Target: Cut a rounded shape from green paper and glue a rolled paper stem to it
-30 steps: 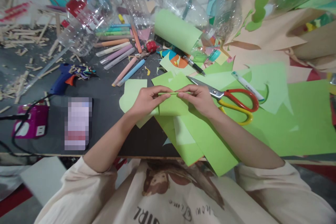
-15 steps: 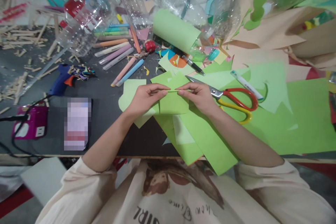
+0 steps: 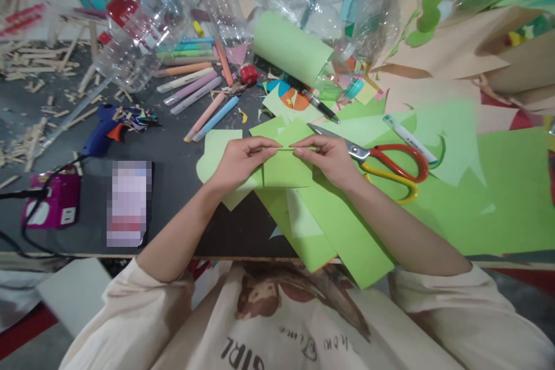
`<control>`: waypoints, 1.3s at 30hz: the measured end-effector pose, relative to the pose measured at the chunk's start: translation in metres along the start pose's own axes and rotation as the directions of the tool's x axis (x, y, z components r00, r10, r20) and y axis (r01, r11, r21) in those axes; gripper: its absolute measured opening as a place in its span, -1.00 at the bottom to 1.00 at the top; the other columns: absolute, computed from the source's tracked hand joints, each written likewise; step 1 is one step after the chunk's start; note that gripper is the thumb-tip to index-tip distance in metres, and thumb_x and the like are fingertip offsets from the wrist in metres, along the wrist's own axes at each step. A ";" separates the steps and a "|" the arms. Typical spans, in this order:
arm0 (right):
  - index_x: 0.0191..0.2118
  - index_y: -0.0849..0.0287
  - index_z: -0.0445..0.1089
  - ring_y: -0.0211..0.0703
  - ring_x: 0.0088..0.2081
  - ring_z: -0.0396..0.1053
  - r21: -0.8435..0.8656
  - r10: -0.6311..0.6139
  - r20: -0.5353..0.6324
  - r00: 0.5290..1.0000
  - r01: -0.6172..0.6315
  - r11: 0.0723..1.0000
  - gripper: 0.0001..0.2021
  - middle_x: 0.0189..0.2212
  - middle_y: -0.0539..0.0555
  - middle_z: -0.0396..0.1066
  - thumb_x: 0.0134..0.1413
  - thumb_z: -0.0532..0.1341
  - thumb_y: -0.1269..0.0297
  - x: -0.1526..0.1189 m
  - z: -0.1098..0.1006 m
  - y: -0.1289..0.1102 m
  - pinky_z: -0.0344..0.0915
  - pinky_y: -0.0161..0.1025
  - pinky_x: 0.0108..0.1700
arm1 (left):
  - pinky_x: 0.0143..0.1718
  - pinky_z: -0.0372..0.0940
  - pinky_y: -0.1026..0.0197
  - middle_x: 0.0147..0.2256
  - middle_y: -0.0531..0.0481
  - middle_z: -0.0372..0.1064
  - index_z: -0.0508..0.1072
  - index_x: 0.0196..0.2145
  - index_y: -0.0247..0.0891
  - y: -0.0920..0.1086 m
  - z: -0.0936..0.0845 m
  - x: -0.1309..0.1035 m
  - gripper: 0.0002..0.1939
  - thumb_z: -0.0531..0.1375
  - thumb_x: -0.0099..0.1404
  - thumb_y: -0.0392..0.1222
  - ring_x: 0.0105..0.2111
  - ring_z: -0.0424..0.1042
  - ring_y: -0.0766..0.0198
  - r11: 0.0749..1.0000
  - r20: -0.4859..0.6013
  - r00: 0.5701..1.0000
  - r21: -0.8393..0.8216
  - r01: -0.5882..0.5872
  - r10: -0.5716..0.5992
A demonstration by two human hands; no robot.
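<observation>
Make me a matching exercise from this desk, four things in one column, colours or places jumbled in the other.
1. small green paper
2. scissors
3. glue gun
4. phone

A. blue with an orange trigger
B. between magenta object and left forearm
C. red and yellow handles
D. pinched by left hand and right hand

Pairs: 1-D, 2-C, 3-A, 4-B

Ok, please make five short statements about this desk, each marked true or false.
1. The left hand and right hand pinch green paper. True.
2. The left hand holds the scissors. False: the scissors lie beside the right hand.
3. One scissor handle is red, the other yellow. True.
4. The smartphone lies between the hands. False: the smartphone lies left of both hands.
5. The blue glue gun lies farther back than the smartphone. True.
</observation>
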State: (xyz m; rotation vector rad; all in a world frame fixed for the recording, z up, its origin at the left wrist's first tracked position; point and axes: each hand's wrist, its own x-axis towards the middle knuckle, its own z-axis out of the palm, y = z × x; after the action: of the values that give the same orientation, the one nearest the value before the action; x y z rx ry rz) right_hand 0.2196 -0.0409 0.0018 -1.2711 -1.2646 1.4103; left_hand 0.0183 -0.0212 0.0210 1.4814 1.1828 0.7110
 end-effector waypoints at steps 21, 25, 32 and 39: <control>-0.45 0.16 0.60 -0.32 -0.57 0.13 -0.031 -0.012 -0.007 1.000 0.011 0.999 -0.75 -0.62 -0.02 0.41 -0.14 0.40 0.06 0.000 0.000 0.001 0.03 -0.29 -0.50 | -0.46 0.20 0.31 -0.46 -0.02 0.51 0.64 -0.34 -0.27 0.000 0.003 0.000 -0.68 0.27 0.15 0.04 -0.46 0.34 0.32 0.999 0.043 0.998 0.024 0.044 -0.045; -0.44 0.16 0.60 -0.29 -0.53 0.22 -0.004 -0.013 0.007 1.000 0.013 1.000 -0.78 -0.56 0.00 0.47 -0.14 0.41 0.10 0.001 0.000 0.001 0.11 -0.28 -0.45 | -0.45 0.20 0.30 -0.46 -0.02 0.51 0.64 -0.31 -0.28 -0.001 0.002 0.000 -0.68 0.28 0.14 0.03 -0.47 0.33 0.32 0.998 0.033 0.998 0.016 0.061 -0.062; -0.40 0.15 0.61 -0.28 -0.51 0.22 -0.019 -0.016 0.029 0.999 0.016 1.000 -0.74 -0.52 0.02 0.50 -0.15 0.42 0.06 0.002 -0.002 0.002 0.14 -0.26 -0.44 | -0.51 0.14 0.29 -0.54 0.02 0.43 0.65 -0.33 -0.28 0.000 0.002 0.000 -0.69 0.31 0.12 0.02 -0.55 0.22 0.38 0.998 0.022 0.998 -0.011 0.065 -0.065; -0.38 0.12 0.61 -0.27 -0.50 0.25 -0.021 -0.037 0.031 0.999 0.037 0.999 -0.78 -0.50 0.01 0.50 -0.14 0.42 0.10 0.003 -0.002 0.003 0.18 -0.26 -0.43 | -0.53 0.13 0.29 -0.56 0.01 0.41 0.65 -0.30 -0.27 0.000 0.003 -0.001 -0.73 0.32 0.10 -0.05 -0.56 0.22 0.38 0.997 0.017 0.998 -0.044 0.060 -0.059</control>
State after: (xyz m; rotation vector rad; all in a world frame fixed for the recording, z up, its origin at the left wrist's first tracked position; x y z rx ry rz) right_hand 0.2217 -0.0382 -0.0019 -1.2387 -1.3203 1.3982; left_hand 0.0201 -0.0236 0.0201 1.4069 1.1872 0.6798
